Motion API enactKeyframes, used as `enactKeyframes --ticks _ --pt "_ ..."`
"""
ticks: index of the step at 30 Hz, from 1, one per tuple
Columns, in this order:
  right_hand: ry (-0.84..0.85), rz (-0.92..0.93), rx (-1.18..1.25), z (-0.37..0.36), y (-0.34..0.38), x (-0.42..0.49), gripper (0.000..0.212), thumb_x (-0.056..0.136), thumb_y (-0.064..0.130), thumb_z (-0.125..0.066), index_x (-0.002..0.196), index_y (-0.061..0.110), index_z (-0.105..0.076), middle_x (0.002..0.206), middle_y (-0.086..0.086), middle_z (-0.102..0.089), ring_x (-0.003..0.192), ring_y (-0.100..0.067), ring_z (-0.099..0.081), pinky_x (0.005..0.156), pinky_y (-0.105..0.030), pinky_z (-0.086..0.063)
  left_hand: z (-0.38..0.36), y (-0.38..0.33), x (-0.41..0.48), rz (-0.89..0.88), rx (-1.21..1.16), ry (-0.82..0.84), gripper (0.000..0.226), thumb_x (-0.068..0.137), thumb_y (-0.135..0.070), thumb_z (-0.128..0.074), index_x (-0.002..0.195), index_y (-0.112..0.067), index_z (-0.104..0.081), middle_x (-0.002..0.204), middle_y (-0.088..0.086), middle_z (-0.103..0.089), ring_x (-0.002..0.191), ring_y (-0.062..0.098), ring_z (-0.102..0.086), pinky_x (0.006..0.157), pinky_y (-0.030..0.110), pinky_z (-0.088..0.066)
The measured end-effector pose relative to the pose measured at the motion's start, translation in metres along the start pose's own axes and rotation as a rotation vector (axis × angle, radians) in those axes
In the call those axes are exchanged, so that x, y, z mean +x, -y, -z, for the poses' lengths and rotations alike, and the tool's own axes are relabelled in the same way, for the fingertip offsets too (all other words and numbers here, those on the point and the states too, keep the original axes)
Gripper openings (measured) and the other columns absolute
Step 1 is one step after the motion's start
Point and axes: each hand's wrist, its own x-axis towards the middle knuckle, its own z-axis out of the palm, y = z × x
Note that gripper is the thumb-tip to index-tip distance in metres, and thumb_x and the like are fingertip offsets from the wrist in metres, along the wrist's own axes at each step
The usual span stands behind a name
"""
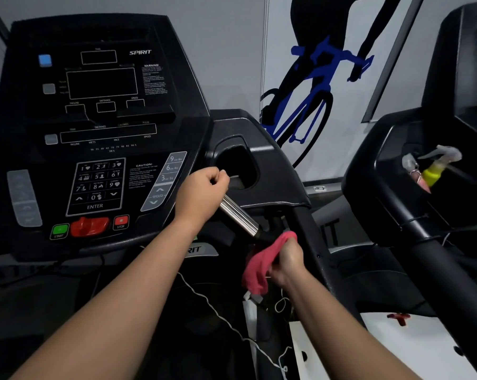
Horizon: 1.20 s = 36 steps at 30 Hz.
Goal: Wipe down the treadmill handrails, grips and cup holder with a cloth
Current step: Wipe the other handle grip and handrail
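The upper end of the chrome grip is hidden under the left hand, whose fingers curl round it at mid-frame. Its lower end vanishes into a black joint behind the cloth. The grip is a smooth, shiny metal tube. Just above it, the cup holder is a deep recess in matte black plastic. The cloth, pink and soft, hangs in bunched folds from the right hand, which clutches it right of centre, beside the black handrail.

A glossy metal grip meets a soft pink cloth; the cup holder is matt black plastic.
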Motion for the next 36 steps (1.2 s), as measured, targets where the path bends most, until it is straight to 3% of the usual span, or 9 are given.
enactKeyframes --ticks 2,6,10,13,15,19,23,28,36 --pt "0.035 -0.090 0.046 -0.016 0.000 0.003 0.021 0.079 0.024 -0.052 0.084 0.005 -0.055 0.085 -0.012 -0.061 0.077 -0.027 -0.059 0.079 -0.043 -0.050 0.000 0.000 0.000 0.000 -0.003 -0.009 0.041 0.090 -0.033 -0.046 0.067 0.001 -0.053 0.076 0.016 -0.065 0.071 0.033 -0.058 0.060 0.043 -0.047" --pt "0.049 -0.084 -0.068 -0.019 -0.016 0.011 0.060 0.068 0.033 -0.052 0.120 0.002 -0.056 0.117 -0.024 -0.060 0.101 -0.045 -0.062 0.080 -0.056 -0.051 -0.002 -0.001 0.000 0.010 0.005 -0.043 0.044 0.083 -0.039 -0.043 0.063 0.000 -0.052 0.071 0.016 -0.065 0.067 0.032 -0.058 0.057 0.042 -0.045" --pt "0.034 0.018 -0.331 -0.015 -0.026 0.010 0.037 0.042 0.041 -0.048 0.077 0.028 -0.048 0.082 -0.009 -0.051 0.068 -0.026 -0.053 0.068 -0.041 -0.052 -0.003 0.000 0.001 0.012 0.001 -0.050 0.044 0.081 -0.039 -0.043 0.061 0.000 -0.049 0.070 0.015 -0.065 0.067 0.032 -0.058 0.058 0.042 -0.046" --pt "-0.029 0.188 -0.782 -0.015 -0.008 -0.025 0.023 0.076 0.034 -0.044 0.062 0.019 -0.033 0.065 -0.004 -0.040 0.060 -0.018 -0.038 0.052 -0.021 -0.039 -0.003 0.001 0.000 0.009 0.003 -0.042 0.041 0.087 -0.033 -0.047 0.062 0.000 -0.048 0.073 0.017 -0.065 0.068 0.034 -0.058 0.056 0.042 -0.045" --pt "0.005 0.328 -1.009 -0.008 0.004 -0.035 0.038 0.093 0.025 -0.034 0.057 0.014 -0.040 0.066 -0.003 -0.049 0.069 -0.021 -0.044 0.067 -0.028 -0.041 -0.003 0.000 -0.001 0.012 0.001 -0.038 0.040 0.089 -0.031 -0.048 0.063 0.000 -0.048 0.074 0.017 -0.065 0.069 0.034 -0.058 0.055 0.040 -0.044" --pt "-0.008 0.706 -1.383 -0.017 0.017 -0.045 0.035 0.093 0.034 -0.039 0.076 0.011 -0.060 0.084 -0.013 -0.063 0.080 -0.031 -0.057 0.070 -0.034 -0.041 -0.001 -0.002 -0.001 0.014 0.008 -0.022 0.040 0.089 -0.032 -0.047 0.065 0.001 -0.050 0.075 0.016 -0.066 0.071 0.032 -0.059 0.058 0.042 -0.046" --pt "0.071 0.973 -1.722 -0.032 0.016 -0.040 0.020 0.078 0.011 -0.042 0.071 0.008 -0.059 0.065 -0.015 -0.059 0.056 -0.035 -0.055 0.051 -0.036 -0.038 -0.001 -0.002 0.000 0.011 0.016 -0.011 0.040 0.089 -0.031 -0.047 0.066 0.000 -0.053 0.074 0.015 -0.065 0.069 0.031 -0.058 0.058 0.041 -0.045" --pt "0.056 1.160 -1.628 -0.078 0.002 -0.038 0.059 0.091 0.034 -0.009 0.094 0.007 -0.061 0.099 -0.015 -0.064 0.096 -0.034 -0.054 0.083 -0.042 -0.039 -0.001 -0.005 -0.001 0.018 0.017 -0.060 0.040 0.090 -0.025 -0.049 0.055 -0.012 -0.035 0.049 0.001 -0.039 0.049 0.018 -0.034 0.048 0.032 -0.027" --pt "0.117 1.531 -1.655 -0.033 -0.011 -0.011 0.033 0.081 0.031 -0.040 0.069 0.010 -0.062 0.063 -0.010 -0.059 0.053 -0.030 -0.052 0.052 -0.032 -0.034 -0.003 0.000 0.003 0.031 -0.014 -0.070 0.034 0.089 -0.026 -0.049 0.064 -0.004 -0.044 0.059 0.001 -0.062 0.062 0.024 -0.056 0.058 0.036 -0.043"
